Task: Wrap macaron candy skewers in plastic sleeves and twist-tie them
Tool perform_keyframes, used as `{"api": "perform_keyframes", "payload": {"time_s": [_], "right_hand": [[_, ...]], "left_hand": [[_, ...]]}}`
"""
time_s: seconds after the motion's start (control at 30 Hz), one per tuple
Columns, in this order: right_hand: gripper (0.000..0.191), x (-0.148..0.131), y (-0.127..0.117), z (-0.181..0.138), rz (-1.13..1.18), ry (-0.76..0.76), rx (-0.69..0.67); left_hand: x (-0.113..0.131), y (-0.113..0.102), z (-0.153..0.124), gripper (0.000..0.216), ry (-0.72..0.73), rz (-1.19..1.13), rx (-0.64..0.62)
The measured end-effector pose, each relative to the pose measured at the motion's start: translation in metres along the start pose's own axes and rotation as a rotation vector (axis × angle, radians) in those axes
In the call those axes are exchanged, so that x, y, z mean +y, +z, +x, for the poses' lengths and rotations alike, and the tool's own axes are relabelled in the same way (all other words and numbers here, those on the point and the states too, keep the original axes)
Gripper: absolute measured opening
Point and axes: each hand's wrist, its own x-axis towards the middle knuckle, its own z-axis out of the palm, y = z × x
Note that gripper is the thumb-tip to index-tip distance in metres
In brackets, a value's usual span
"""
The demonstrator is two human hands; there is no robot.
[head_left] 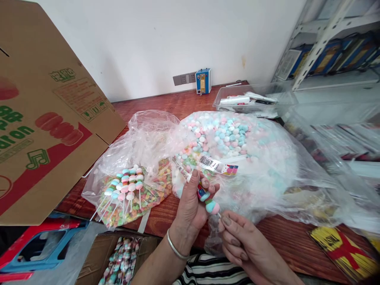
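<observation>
My left hand (190, 208), with a bangle at its wrist, is closed around a candy skewer (211, 206) of pink, blue and white marshmallow pieces with green ones between. A clear printed wrapper (179, 169) sticks out past the thumb and seems to cover the skewer's upper part, though my fingers hide much of it. At the lower end, my right hand (242, 239) pinches the white stick just below the pink piece. Several finished-looking candy skewers (127, 183) lie on a bag of gummy rings (157, 194) to the left. Another printed wrapper (218, 164) rests on the marshmallow bag (267, 146).
A large cardboard box (56, 118) stands at left on the wooden table (160, 223). Below, an open carton (95, 257) holds several wrapped skewers. A clear tray (219, 95), a blue device (203, 81) and shelving (314, 51) are behind; yellow printed cards (341, 249) lie right.
</observation>
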Motion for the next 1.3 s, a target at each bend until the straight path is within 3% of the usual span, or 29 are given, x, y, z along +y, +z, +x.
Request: {"api": "perform_keyframes", "payload": {"time_s": [0.07,0.2,0.27,0.37,0.53,0.63,0.73,0.8,0.9,1.03,1.1,1.17,1.3], "right_hand": [[0.031,0.004,-0.003,0.002,-0.362,-0.231,0.095],[0.019,0.008,-0.01,0.005,-1.23,-0.885,0.356],[0.015,0.009,-0.011,0.005,-1.42,-1.055,0.416],[0.017,0.007,-0.011,0.004,-1.277,-0.949,0.397],[0.034,0.003,-0.013,0.003,-0.7,-0.495,0.295],[0.039,0.001,-0.011,0.002,-0.239,-0.25,0.172],[0.037,-0.001,-0.007,0.001,0.114,-0.041,0.047],[0.032,-0.002,-0.004,0.001,0.16,0.017,0.009],[0.029,-0.001,-0.005,0.0,-0.138,-0.161,0.088],[0.018,-0.001,-0.012,0.001,-1.056,-0.803,0.368],[0.011,0.0,-0.015,0.002,-1.401,-1.062,0.469],[0.009,0.002,-0.016,0.003,-1.586,-1.179,0.513],[0.018,0.008,-0.013,0.002,-1.697,-1.219,0.482]], "left_hand": [[-0.001,0.003,0.002,0.026,0.007,0.036,0.055],[-0.006,0.008,0.003,0.032,-0.005,0.065,0.182],[-0.012,0.008,0.002,0.034,-0.025,0.052,0.218],[-0.018,0.006,0.0,0.032,-0.08,0.037,0.145],[-0.005,-0.003,0.006,0.029,-0.015,0.027,-0.054],[0.008,-0.007,0.012,0.026,0.016,0.002,-0.16],[0.014,-0.006,0.013,0.014,0.018,-0.011,-0.199],[0.013,-0.004,0.013,0.007,0.02,-0.008,-0.196],[0.01,0.001,0.012,0.006,0.018,-0.003,-0.122],[0.008,0.005,0.015,0.012,0.024,0.021,0.033],[0.007,0.007,0.016,0.013,0.033,0.012,0.09],[0.005,0.008,0.017,0.013,0.052,0.003,0.129],[0.001,0.009,0.017,0.012,0.088,0.032,0.223]]}}
